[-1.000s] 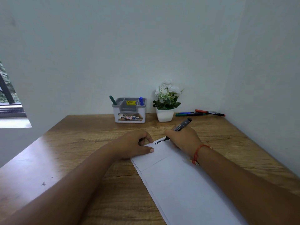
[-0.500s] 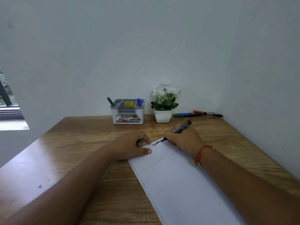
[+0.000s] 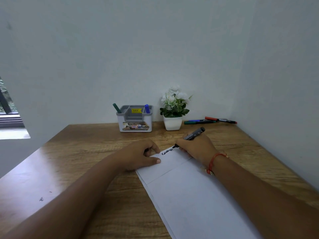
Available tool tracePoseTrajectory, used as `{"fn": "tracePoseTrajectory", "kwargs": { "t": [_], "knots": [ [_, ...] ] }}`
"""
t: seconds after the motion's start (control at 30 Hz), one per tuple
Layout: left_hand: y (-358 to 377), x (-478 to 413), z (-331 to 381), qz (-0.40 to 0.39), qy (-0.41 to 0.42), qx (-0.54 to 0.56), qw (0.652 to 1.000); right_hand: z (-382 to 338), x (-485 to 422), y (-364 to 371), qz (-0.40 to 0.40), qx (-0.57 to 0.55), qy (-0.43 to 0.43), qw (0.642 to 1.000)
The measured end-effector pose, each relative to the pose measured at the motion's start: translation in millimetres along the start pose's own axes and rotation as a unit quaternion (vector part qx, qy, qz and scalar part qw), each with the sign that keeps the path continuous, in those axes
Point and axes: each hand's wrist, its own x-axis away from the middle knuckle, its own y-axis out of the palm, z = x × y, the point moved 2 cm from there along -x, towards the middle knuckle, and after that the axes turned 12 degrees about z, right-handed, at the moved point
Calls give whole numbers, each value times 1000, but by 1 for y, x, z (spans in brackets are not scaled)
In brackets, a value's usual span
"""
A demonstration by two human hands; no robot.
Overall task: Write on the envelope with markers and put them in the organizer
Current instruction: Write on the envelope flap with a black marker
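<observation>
White envelope [image 3: 189,195]: lies lengthwise on wooden tabletop [image 3: 86,152], lower centre to lower right of frame, dark writing at its far end. Right hand [image 3: 195,147]: grips black marker [image 3: 193,134], tip on the paper. Left hand [image 3: 138,156]: thumb pressing the envelope's far left corner, fingers curled; contents cannot be told. Grey organizer [image 3: 135,121]: centre back, containing green marker [image 3: 117,108] and blue marker [image 3: 146,108]. Loose markers [image 3: 200,122]: right back, beside potted plant [image 3: 173,109].
</observation>
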Motion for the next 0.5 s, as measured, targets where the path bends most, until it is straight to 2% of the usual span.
{"fn": "tracePoseTrajectory", "kwargs": {
  "t": [0.5],
  "knots": [
    [0,0,0,4,3,4,1000,-1,0,2,3,12,11,1000]
  ]
}}
